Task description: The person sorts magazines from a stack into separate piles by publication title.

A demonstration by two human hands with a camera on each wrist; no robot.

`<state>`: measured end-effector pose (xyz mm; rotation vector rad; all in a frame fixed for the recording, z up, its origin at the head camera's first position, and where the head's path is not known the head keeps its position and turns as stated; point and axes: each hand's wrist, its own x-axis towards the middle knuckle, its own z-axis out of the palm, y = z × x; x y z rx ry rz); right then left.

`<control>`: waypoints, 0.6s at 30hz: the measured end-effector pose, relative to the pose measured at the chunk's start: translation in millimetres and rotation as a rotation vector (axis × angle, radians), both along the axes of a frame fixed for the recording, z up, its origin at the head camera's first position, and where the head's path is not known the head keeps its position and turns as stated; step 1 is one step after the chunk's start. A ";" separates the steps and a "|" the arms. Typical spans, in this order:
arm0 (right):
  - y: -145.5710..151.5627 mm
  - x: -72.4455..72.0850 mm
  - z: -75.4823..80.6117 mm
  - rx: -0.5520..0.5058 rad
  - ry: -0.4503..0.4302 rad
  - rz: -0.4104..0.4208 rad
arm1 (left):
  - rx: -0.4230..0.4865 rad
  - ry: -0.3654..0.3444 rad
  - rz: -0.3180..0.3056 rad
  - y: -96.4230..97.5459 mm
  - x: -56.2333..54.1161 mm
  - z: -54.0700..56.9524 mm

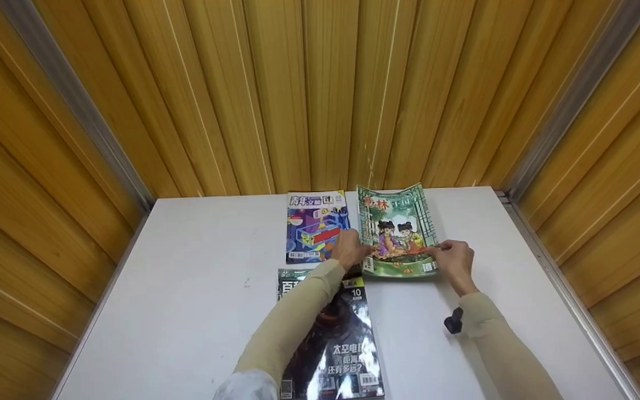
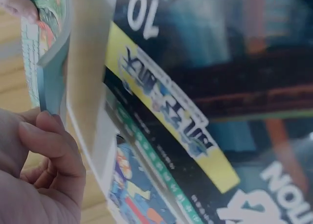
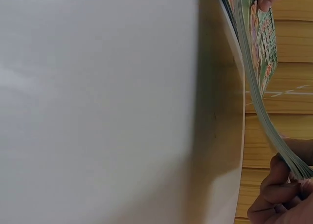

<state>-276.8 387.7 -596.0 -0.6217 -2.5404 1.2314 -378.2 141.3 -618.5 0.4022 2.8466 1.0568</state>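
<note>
Both hands hold a green illustrated magazine (image 1: 398,222) by its two side edges, at the back right of the white table. My left hand (image 1: 349,250) pinches the left edge between thumb and fingers, as the left wrist view also shows at the spine (image 2: 51,87). On the right edge, my right hand (image 1: 454,260) grips the pages, which bow in a curve (image 3: 259,106) in the right wrist view. Two children are drawn on its cover. Below my left forearm lies a thick dark magazine (image 1: 342,333) marked 10, partly hidden by the sleeve.
A smaller purple and blue magazine (image 1: 314,222) lies flat at the back, left of the green one. The white table (image 1: 198,289) ends at a wood-patterned back wall (image 1: 275,100), with similar panels on both sides. A small black object (image 1: 453,321) sits at the right sleeve.
</note>
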 end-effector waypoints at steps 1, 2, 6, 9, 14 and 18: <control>0.2 -4.9 -1.1 0.004 0.002 -0.003 | 0.003 -0.004 0.005 1.9 -9.0 -8.9; 0.2 -9.3 -2.3 0.010 0.002 -0.005 | 0.004 0.005 0.014 4.6 -18.5 -20.0; 3.0 -22.4 -7.1 0.028 -0.007 -0.005 | 0.026 -0.041 0.046 9.8 -34.9 -32.4; 6.6 -27.8 -9.9 0.033 -0.018 0.003 | 0.017 -0.040 0.053 14.9 -43.0 -38.4; 12.3 -35.4 -11.4 0.019 -0.041 0.019 | -0.011 -0.022 0.060 22.8 -52.2 -44.2; 17.2 -40.8 -14.3 0.051 -0.049 0.033 | 0.003 -0.036 0.072 26.3 -52.5 -44.4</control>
